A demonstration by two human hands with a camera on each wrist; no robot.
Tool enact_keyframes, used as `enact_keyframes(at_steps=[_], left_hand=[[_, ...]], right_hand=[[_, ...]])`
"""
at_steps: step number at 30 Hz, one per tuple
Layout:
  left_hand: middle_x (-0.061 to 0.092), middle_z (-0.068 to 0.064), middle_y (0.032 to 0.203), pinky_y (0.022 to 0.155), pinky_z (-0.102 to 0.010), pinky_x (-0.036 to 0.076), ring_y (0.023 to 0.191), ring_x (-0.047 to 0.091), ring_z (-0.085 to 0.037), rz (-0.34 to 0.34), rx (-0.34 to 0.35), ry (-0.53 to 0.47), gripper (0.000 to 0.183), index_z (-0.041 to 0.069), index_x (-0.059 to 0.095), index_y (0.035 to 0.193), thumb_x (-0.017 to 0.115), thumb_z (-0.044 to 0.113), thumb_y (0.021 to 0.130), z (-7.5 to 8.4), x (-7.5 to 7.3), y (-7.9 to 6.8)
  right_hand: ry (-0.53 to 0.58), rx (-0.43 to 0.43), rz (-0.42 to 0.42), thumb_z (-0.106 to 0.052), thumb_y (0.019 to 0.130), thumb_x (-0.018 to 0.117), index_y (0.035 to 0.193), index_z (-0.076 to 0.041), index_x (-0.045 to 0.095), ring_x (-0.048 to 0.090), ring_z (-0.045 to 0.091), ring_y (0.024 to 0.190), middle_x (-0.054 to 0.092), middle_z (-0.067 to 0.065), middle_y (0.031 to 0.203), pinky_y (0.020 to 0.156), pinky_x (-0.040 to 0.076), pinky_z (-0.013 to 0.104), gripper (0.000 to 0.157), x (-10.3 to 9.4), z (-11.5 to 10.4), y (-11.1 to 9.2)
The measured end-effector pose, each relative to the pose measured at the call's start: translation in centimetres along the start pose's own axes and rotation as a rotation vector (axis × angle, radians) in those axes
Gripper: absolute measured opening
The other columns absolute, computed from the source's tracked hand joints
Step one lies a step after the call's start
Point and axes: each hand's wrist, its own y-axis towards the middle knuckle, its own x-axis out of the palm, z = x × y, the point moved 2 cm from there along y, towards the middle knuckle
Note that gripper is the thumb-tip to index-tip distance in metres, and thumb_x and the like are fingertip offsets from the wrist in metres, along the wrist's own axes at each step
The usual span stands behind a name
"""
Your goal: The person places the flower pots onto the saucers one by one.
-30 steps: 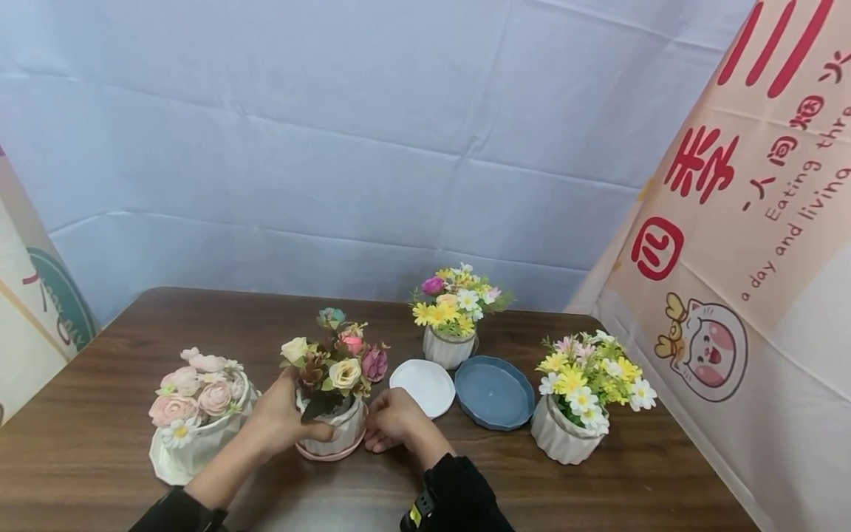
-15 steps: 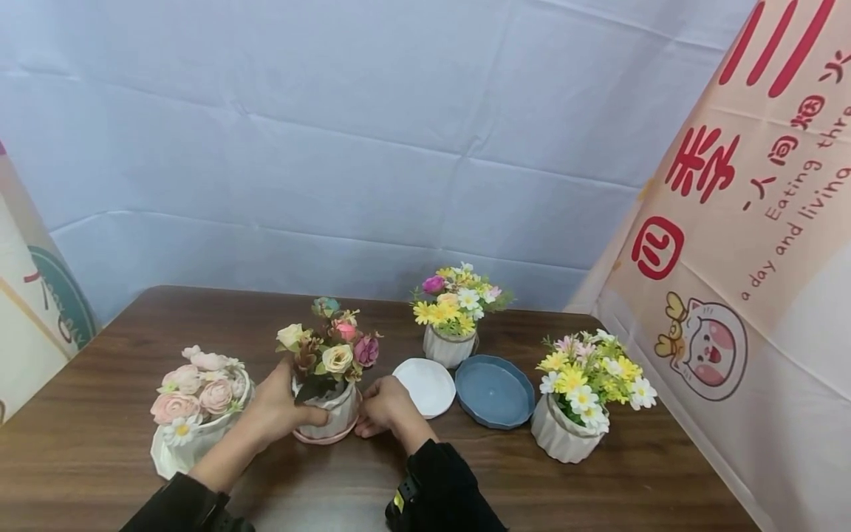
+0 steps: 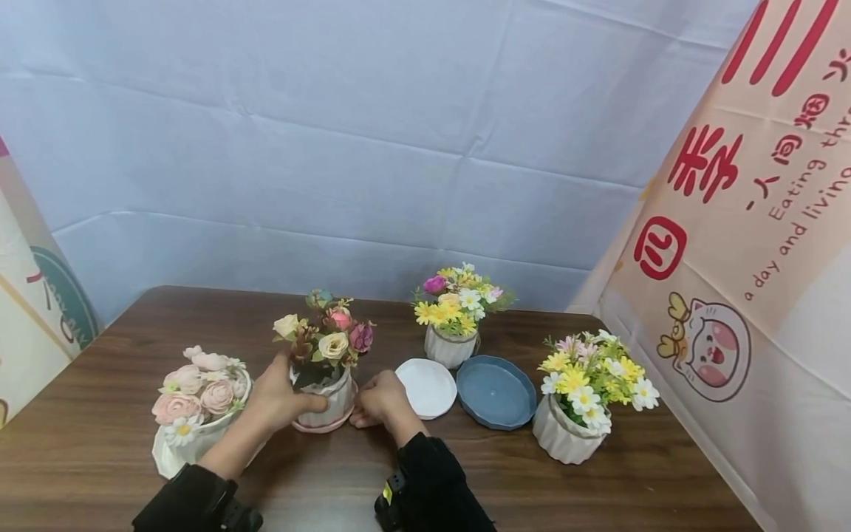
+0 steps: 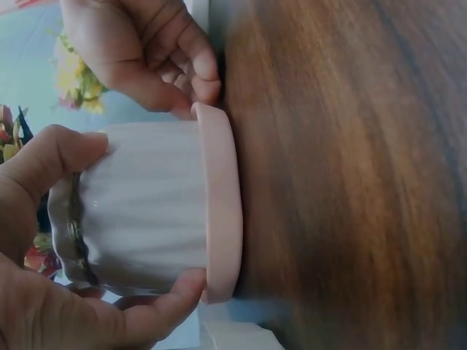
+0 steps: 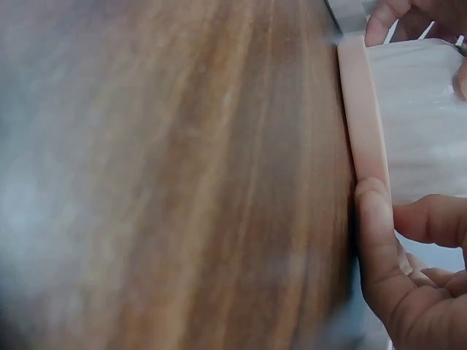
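Note:
A white fluted flower pot (image 3: 340,403) of mixed artificial roses (image 3: 332,346) stands upright in a pink saucer (image 4: 225,204), left of the table's middle. My left hand (image 3: 275,399) grips this pot around its side, thumb at the front, as the left wrist view also shows. At the saucer's right edge, my right hand (image 3: 385,399) pinches the pink rim between thumb and forefinger, seen close up in the right wrist view with the same hand (image 5: 408,284). The saucer sits at the tabletop. Part of the pot's far side is hidden.
A white pot of pink flowers (image 3: 193,403) stands close beside my left forearm. To the right lie a white saucer (image 3: 428,388) and a blue saucer (image 3: 496,393). Two more flower pots stand behind (image 3: 450,347) and far right (image 3: 568,432). Cloth hangs behind the table (image 3: 518,473).
The flower pot and its pink saucer have moved away from me and slightly left across the table, both hands moving with them. The other pots and saucers stay in place.

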Motion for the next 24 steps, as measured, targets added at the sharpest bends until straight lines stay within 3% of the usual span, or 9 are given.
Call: enact_keyframes(at_steps=[7, 11, 18, 21, 24], left_hand=[[0.033, -0.036, 0.135, 0.093, -0.056, 0.035, 0.120, 0.035, -0.050, 0.008, -0.022, -0.020, 0.108, -0.011, 0.019, 0.140, 0.084, 0.027, 0.062, -0.1, -0.2, 0.7], [0.035, -0.034, 0.134, 0.092, -0.054, 0.037, 0.119, 0.037, -0.049, 0.013, -0.029, -0.033, 0.103, -0.007, 0.023, 0.140, 0.084, 0.026, 0.063, 0.0, -0.3, 0.9], [0.032, -0.033, 0.137, 0.090, -0.055, 0.037, 0.120, 0.034, -0.050, 0.001, -0.043, -0.026, 0.103, -0.003, 0.022, 0.142, 0.082, 0.027, 0.065, -0.1, -0.4, 1.2], [0.030, -0.034, 0.138, 0.091, -0.056, 0.036, 0.121, 0.033, -0.050, 0.003, -0.053, -0.025, 0.104, -0.004, 0.020, 0.142, 0.082, 0.027, 0.066, -0.1, -0.3, 1.3], [0.030, -0.035, 0.137, 0.093, -0.056, 0.035, 0.121, 0.033, -0.050, 0.023, -0.055, -0.020, 0.104, -0.007, 0.019, 0.142, 0.082, 0.027, 0.065, -0.1, -0.1, 1.2]], right_hand=[[0.001, -0.011, 0.057, 0.008, 0.082, 0.056, 0.079, 0.008, 0.065, 0.059, 0.013, 0.044, 0.062, 0.015, 0.056, 0.045, 0.051, 0.025, 0.009, 0.3, 0.0, 0.5], [-0.054, -0.049, 0.104, 0.006, 0.081, 0.058, 0.078, 0.007, 0.066, 0.058, 0.013, 0.043, 0.062, 0.013, 0.054, 0.043, 0.049, 0.024, 0.008, 0.3, -0.2, 0.5], [-0.357, -0.182, 0.197, -0.004, 0.082, 0.064, 0.078, 0.003, 0.066, 0.061, 0.016, 0.050, 0.058, 0.007, 0.061, 0.055, 0.052, 0.025, 0.008, 0.2, -0.6, 0.6], [-0.354, -0.177, 0.189, -0.005, 0.084, 0.063, 0.080, 0.003, 0.064, 0.060, 0.014, 0.047, 0.057, 0.007, 0.059, 0.052, 0.051, 0.024, 0.009, 0.3, -0.5, 0.7], [-0.282, -0.146, 0.160, -0.003, 0.085, 0.061, 0.080, 0.003, 0.063, 0.059, 0.015, 0.042, 0.057, 0.007, 0.053, 0.044, 0.050, 0.025, 0.008, 0.3, -0.4, 0.8]])
